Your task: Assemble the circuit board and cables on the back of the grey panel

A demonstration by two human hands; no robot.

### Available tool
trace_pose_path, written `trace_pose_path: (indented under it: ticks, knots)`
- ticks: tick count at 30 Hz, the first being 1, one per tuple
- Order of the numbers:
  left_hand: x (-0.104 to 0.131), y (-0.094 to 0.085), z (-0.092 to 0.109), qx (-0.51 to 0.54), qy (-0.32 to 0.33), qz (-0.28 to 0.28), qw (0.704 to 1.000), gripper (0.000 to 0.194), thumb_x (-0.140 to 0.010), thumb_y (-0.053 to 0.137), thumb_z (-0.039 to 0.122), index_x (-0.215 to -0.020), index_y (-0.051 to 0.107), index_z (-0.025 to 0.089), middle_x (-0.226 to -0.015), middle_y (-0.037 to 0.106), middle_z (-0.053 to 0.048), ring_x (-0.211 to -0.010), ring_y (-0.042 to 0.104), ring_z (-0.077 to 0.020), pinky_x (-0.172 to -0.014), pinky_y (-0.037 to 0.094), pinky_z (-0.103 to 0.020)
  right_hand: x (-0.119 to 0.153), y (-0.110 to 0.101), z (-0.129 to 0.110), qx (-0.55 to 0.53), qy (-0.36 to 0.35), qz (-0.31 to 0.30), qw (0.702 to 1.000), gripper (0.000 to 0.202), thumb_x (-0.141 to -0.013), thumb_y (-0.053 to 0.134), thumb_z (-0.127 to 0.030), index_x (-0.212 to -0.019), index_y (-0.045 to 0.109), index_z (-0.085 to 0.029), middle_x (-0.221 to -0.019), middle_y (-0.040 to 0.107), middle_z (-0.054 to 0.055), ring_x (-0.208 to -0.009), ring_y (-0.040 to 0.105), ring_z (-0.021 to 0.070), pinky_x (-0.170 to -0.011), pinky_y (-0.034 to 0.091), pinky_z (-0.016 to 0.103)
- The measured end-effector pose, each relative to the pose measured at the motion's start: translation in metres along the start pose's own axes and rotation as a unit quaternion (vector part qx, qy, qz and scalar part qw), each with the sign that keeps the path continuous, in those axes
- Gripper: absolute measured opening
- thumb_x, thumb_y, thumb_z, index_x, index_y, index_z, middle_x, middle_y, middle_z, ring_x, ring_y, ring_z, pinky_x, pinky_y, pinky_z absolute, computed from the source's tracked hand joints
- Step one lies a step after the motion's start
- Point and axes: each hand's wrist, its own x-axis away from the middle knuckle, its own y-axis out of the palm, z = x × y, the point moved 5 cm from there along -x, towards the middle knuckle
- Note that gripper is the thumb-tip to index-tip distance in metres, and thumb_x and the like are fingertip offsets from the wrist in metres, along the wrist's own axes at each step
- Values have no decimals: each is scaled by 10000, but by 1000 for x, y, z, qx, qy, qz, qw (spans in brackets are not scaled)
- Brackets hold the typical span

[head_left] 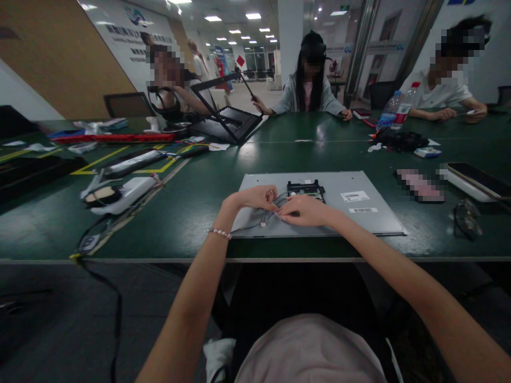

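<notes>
A flat grey display panel point(343, 218) lies on the green table in front of me, its labelled metal back facing up. A black bracket point(305, 187) with a circuit board is at the panel's upper middle. Over the panel's left half, my left hand point(259, 197) has its fingers curled closed on a bundle of thin grey cables point(282, 199). My right hand point(305, 210) meets it from the right, fingertips pinched on the same cables. A loose cable end with a small white connector point(262, 224) rests below the hands.
Left of the panel stand a white power strip-like device point(130, 194) and a black cable point(117, 303) hanging over the edge. To the right are a pink phone-like item point(421, 185), a dark phone point(479, 178) and bottles point(401, 109). Co-workers sit opposite, one holding a black frame point(217, 109).
</notes>
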Motion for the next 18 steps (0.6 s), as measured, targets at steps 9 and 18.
trace_pose_path:
  ticks: [9,18]
  knots:
    - [3,-2,6,-14,-13,18,1000,465,-644,792,482,-929,560,195,-719,605,14,-635,552,-143,-570,357,-259,25,-60,28,23,99,130,986,264,-965,514,-274,-1011,766,-214,-1080,767,56,-1123,676,244,-994,507,409]
    - [3,2,18,-116,-86,38,989,552,-617,808,553,-974,587,195,-871,683,-68,-703,604,-202,-609,379,-293,193,-78,71,180,378,78,905,544,-963,440,-464,-1410,542,-172,-1456,543,152,-1358,492,325,-1151,376,502]
